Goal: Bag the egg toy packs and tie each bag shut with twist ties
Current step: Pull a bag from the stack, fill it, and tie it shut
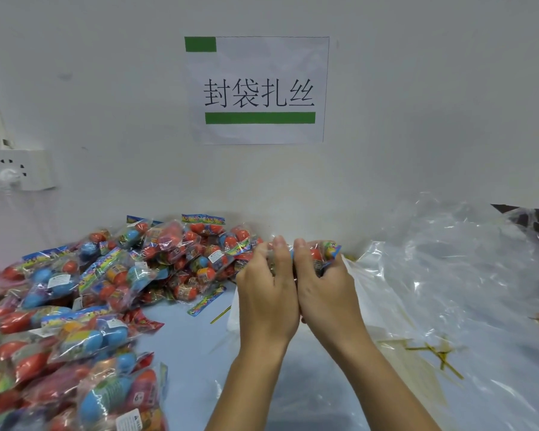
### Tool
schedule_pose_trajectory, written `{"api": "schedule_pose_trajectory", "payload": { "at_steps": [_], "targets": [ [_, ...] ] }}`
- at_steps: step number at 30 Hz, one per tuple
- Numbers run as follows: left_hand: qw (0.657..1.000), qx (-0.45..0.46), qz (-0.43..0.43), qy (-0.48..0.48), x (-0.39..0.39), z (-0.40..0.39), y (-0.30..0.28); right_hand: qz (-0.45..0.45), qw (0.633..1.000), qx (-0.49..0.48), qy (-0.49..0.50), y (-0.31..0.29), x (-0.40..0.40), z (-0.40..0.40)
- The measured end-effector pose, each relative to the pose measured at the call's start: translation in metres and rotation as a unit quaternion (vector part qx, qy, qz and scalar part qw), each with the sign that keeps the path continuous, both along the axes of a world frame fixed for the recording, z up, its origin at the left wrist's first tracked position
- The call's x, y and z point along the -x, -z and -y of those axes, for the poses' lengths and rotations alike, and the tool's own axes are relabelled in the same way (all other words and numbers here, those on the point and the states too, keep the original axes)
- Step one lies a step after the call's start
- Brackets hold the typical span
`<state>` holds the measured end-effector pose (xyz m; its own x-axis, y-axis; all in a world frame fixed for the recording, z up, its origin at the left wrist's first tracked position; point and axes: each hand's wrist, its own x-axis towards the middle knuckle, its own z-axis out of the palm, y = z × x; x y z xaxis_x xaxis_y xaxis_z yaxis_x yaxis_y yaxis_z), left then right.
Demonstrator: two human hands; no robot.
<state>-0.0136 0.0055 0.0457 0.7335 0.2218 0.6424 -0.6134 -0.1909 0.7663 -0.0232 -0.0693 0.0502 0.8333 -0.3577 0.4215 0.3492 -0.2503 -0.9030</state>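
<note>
Between the two hands, a clear-wrapped pack of orange and blue egg toys is gripped, its long axis running left to right: left hand curls round its left end, right hand round the right. Just beneath the right hand lies a clear plastic bag; yellow twist ties lie farther right on the worktop.

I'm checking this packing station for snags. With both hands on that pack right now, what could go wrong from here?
1. Left hand and right hand both grip one egg toy pack, leaving no hand free to hold a clear bag open.
2. The twist ties lie under clear plastic and may be hard to pick up.
3. The pile of packs sits close and could get knocked.
</note>
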Motion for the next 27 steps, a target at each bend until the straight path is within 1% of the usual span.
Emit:
{"api": "schedule_pose_trajectory", "payload": {
  "at_steps": [2,4,7,9,11,13,14,15,16,17,19,21,22,24,26,27],
  "targets": [
    [1.0,-0.008,0.007,0.028,-0.002,-0.002,-0.002,0.009,1.0,-0.011,0.01,0.0,-0.001,0.002],
    [0.996,-0.035,-0.009,0.083,-0.004,-0.007,-0.004,0.023,0.999,-0.021,0.029,-0.001,-0.002,0.007],
    [0.983,-0.133,-0.05,0.113,-0.004,-0.026,-0.006,0.037,0.993,-0.012,0.108,-0.002,-0.004,0.017],
    [0.964,-0.197,-0.117,0.135,-0.006,-0.044,-0.008,0.027,0.988,-0.043,0.148,-0.004,-0.004,0.028],
    [0.922,-0.277,-0.194,0.185,-0.007,-0.062,-0.01,0.008,0.983,-0.093,0.155,-0.006,-0.005,0.038],
    [0.861,-0.357,-0.274,0.239,-0.003,-0.072,-0.01,-0.007,0.978,-0.14,0.156,-0.007,-0.005,0.045],
    [0.834,-0.391,-0.3,0.248,-0.001,-0.074,-0.009,-0.01,0.975,-0.16,0.153,-0.008,-0.005,0.048],
    [0.82,-0.42,-0.308,0.235,-0.001,-0.074,-0.006,-0.011,0.973,-0.175,0.148,-0.01,-0.004,0.05],
    [0.824,-0.435,-0.299,0.204,-0.001,-0.072,-0.003,-0.012,0.973,-0.185,0.14,-0.011,-0.003,0.051],
    [0.841,-0.435,-0.279,0.161,-0.003,-0.069,-0.002,-0.012,0.974,-0.189,0.127,-0.012,-0.002,0.052],
    [0.881,-0.398,-0.24,0.086,-0.006,-0.06,-0.002,-0.011,0.98,-0.182,0.073,-0.016,0.002,0.052],
    [0.913,-0.349,-0.207,0.038,-0.01,-0.052,-0.001,-0.008,0.989,-0.149,-0.018,-0.019,0.007,0.05],
    [0.92,-0.337,-0.199,0.016,-0.01,-0.05,-0.002,-0.007,0.989,-0.13,-0.068,-0.021,0.011,0.048],
    [0.922,-0.333,-0.196,-0.007,-0.008,-0.046,-0.003,-0.004,0.982,-0.101,-0.159,-0.024,0.019,0.044],
    [0.915,-0.358,-0.186,-0.02,-0.005,-0.044,-0.004,0.0,0.975,-0.073,-0.212,-0.028,0.026,0.04],
    [0.915,-0.362,-0.179,-0.026,-0.003,-0.043,-0.004,0.006,0.974,-0.05,-0.222,-0.03,0.029,0.038]
  ]
}}
